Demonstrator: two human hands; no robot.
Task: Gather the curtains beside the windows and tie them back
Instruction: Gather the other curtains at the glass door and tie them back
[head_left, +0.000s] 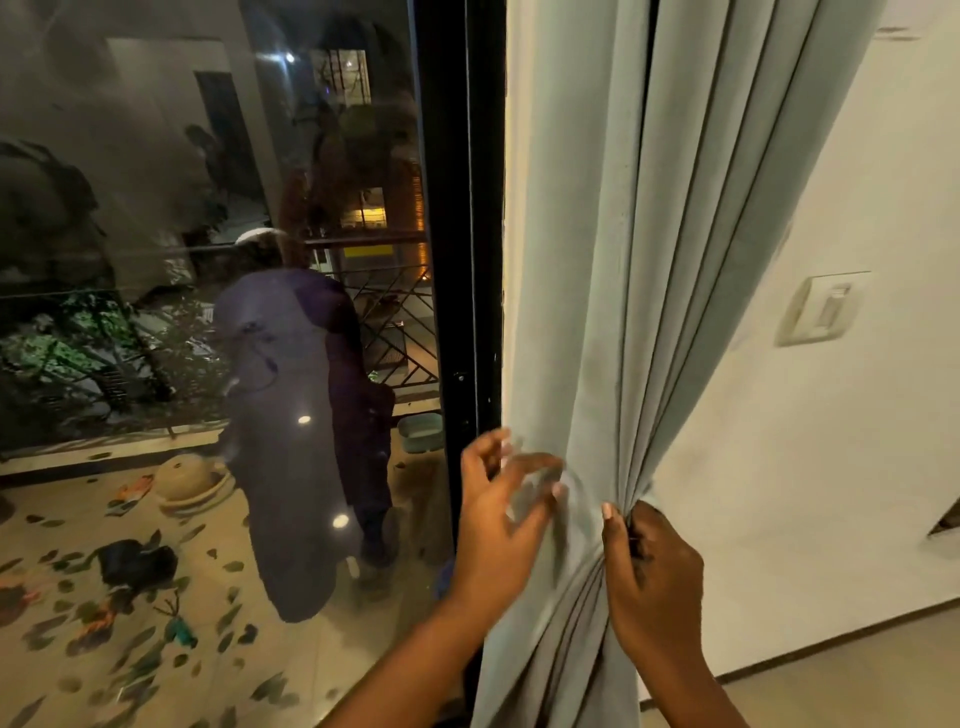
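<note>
The curtain (613, 291) hangs just right of the dark window frame (457, 208), its pale folds drawn in to a waist low down. There the right hand (652, 582) pinches the bunched pleats on the wall side, fingers curled into the cloth. The left hand (498, 519) is at the frame-side edge with fingers spread and loosely bent; it seems to be touching the cloth, not clasping it, though motion blur at the fingertips makes that hard to settle.

This looks like the gathering step, about half done: the right-hand folds are collected, while the flat panel next to the frame is loose. The next move likely calls for the left hand to sweep that panel across into the bundle. No tie-back shows.

Beyond are the glass (208, 260), the white wall (831, 467) and a switch (821, 309).
</note>
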